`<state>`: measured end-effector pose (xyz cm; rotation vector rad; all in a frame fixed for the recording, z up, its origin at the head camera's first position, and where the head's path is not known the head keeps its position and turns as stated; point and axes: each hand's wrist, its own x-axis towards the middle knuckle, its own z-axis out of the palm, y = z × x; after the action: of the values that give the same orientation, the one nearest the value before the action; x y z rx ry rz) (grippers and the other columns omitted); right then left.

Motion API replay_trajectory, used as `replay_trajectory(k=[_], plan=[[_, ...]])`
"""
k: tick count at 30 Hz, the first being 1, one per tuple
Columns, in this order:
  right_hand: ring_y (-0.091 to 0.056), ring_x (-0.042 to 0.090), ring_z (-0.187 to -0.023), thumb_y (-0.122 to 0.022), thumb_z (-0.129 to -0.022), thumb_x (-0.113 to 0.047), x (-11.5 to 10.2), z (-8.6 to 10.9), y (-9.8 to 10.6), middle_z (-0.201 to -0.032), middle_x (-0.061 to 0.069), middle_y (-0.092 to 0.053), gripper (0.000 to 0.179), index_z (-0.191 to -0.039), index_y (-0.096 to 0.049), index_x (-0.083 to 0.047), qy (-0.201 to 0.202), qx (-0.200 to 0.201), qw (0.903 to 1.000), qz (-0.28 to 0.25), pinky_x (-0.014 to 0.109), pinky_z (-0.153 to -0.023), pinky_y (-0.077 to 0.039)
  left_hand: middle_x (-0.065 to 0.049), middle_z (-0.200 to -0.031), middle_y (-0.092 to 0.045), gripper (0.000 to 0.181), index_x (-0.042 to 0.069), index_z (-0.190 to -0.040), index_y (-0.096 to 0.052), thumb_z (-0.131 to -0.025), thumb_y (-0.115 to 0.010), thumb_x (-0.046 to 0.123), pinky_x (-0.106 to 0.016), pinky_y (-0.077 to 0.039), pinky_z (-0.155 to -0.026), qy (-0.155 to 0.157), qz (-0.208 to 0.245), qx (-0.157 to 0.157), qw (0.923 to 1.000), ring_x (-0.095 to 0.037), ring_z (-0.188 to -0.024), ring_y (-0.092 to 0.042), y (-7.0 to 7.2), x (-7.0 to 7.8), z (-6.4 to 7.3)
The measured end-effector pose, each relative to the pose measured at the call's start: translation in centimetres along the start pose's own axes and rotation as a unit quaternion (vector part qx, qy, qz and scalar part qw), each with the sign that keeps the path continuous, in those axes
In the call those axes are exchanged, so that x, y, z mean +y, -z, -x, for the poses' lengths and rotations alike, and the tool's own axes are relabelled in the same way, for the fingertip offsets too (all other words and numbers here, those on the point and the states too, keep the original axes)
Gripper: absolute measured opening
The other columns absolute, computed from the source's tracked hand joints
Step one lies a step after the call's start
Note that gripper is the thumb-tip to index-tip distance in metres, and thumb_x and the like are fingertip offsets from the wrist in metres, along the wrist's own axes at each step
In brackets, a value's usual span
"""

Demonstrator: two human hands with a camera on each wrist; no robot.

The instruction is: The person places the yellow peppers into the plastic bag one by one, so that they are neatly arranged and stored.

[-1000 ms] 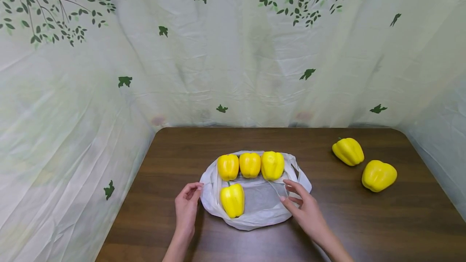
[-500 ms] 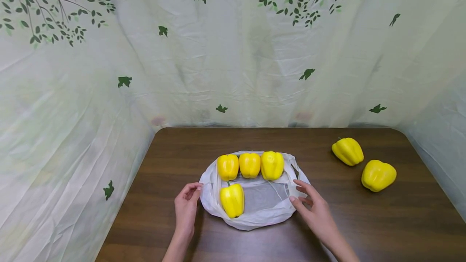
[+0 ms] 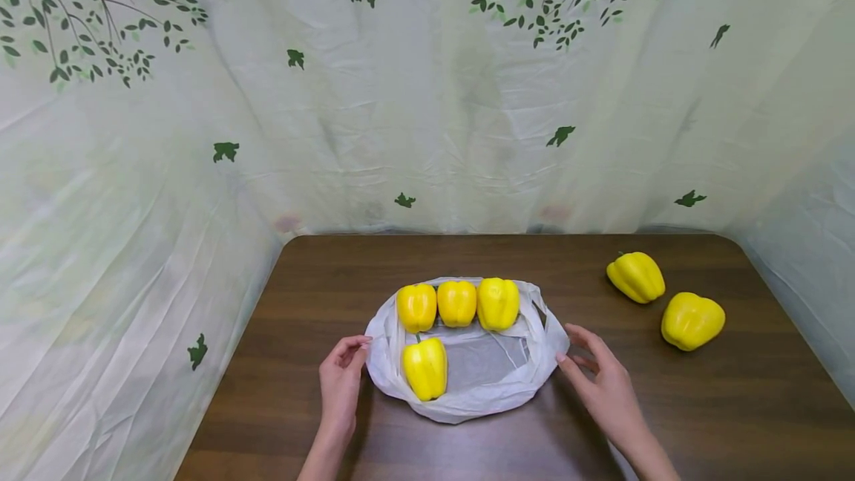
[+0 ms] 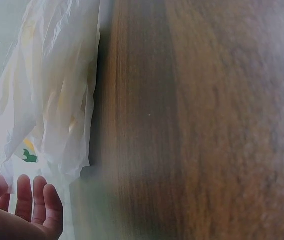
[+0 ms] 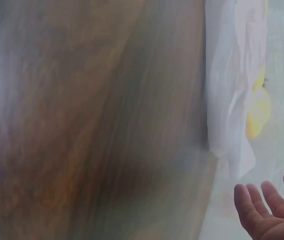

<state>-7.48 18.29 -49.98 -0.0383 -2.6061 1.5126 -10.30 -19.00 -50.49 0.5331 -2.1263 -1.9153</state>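
Observation:
A white plastic bag (image 3: 467,408) lies spread with its mouth up on the brown table. Three yellow bell peppers (image 3: 457,303) line its far side, and another bell pepper (image 3: 424,369) lies at its near left. At the bag's left edge my left hand (image 3: 342,381) pinches the plastic between thumb and index finger; in the left wrist view, the other fingers of this left hand (image 4: 36,210) stand loose. My right hand (image 3: 604,384) is at the bag's right edge, fingers spread and relaxed. The right wrist view shows its fingers (image 5: 271,197) just off the white plastic.
Two more yellow bell peppers lie at the far right of the wooden table (image 3: 320,273), one bell pepper (image 3: 636,277) farther back and one bell pepper (image 3: 692,321) nearer. A pale curtain (image 3: 427,95) with green leaf prints hangs behind the table and along its sides.
My right hand has moved from over the bag's inside to its right edge, drawing the rim outward and letting it go. The left hand and the bell peppers have stayed put.

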Motion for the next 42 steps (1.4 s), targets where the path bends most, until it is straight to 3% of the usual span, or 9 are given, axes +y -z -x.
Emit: replay_trajectory(k=[18, 26, 33, 35, 38, 42], plan=[[-0.054, 0.038, -0.120, -0.062, -0.097, -0.038, 1.7, -0.2, 3.1, -0.140, 0.020, -0.049, 0.058, -0.145, -0.044, -0.011, -0.054, 0.034, 0.9976, 0.029, 0.052, -0.095, -0.045, -0.013, -0.102, -0.066, 0.017, -0.008, -0.108, -0.067, -0.095, -0.061, 0.001, -0.017, -0.049, -0.079, -0.010, 0.017, -0.008, 0.9998, -0.014, -0.089, -0.060, -0.1, -0.1, 0.0], [-0.057, 0.038, -0.113, -0.062, -0.097, -0.036, 2.4, 0.2, 4.5, -0.136, 0.022, -0.051, 0.057, -0.145, -0.044, -0.009, -0.058, 0.063, 0.9952, 0.046, 0.048, -0.092, -0.046, -0.014, -0.104, -0.065, 0.018, -0.007, -0.109, -0.066, -0.095, -0.060, 0.002, -0.017, -0.049, -0.081, 0.000, 0.011, -0.008, 0.9999, -0.015, -0.090, -0.059, -0.1, -0.1, 0.1], [-0.059, 0.039, -0.111, -0.062, -0.097, -0.035, 3.5, 0.3, 5.8, -0.135, 0.022, -0.052, 0.056, -0.144, -0.046, -0.009, -0.057, 0.088, 0.9913, 0.079, 0.022, -0.081, -0.052, -0.012, -0.102, -0.065, 0.016, -0.006, -0.107, -0.067, -0.095, -0.061, 0.001, -0.018, -0.050, -0.078, -0.002, 0.009, -0.007, 0.9999, -0.017, -0.090, -0.059, -0.2, -0.1, 0.0], [-0.059, 0.040, -0.109, -0.062, -0.097, -0.035, 3.7, 0.4, 6.2, -0.135, 0.023, -0.052, 0.056, -0.144, -0.046, -0.008, -0.056, 0.093, 0.9904, 0.085, 0.027, -0.081, -0.053, -0.012, -0.103, -0.065, 0.016, -0.005, -0.107, -0.067, -0.095, -0.061, 0.002, -0.018, -0.050, -0.078, 0.001, 0.004, -0.007, 1.0000, -0.017, -0.090, -0.059, -0.2, 0.0, 0.0], [-0.060, 0.041, -0.106, -0.063, -0.097, -0.034, 3.9, 0.5, 6.8, -0.134, 0.024, -0.052, 0.057, -0.144, -0.046, -0.008, -0.059, 0.104, 0.9883, 0.094, 0.019, -0.075, -0.052, -0.013, -0.104, -0.065, 0.016, -0.005, -0.108, -0.067, -0.096, -0.060, 0.003, -0.018, -0.050, -0.078, 0.005, 0.000, -0.009, 0.9999, -0.017, -0.090, -0.058, -0.2, 0.0, 0.0], [-0.062, 0.042, -0.102, -0.064, -0.096, -0.033, 4.2, 0.6, 7.8, -0.134, 0.024, -0.051, 0.056, -0.143, -0.046, -0.006, -0.068, 0.124, 0.9848, 0.101, 0.001, -0.067, -0.036, -0.014, -0.106, -0.064, 0.017, -0.005, -0.110, -0.066, -0.096, -0.059, 0.003, -0.018, -0.049, -0.080, 0.009, -0.001, -0.013, 0.9999, -0.017, -0.091, -0.058, -0.1, 0.0, 0.0]])
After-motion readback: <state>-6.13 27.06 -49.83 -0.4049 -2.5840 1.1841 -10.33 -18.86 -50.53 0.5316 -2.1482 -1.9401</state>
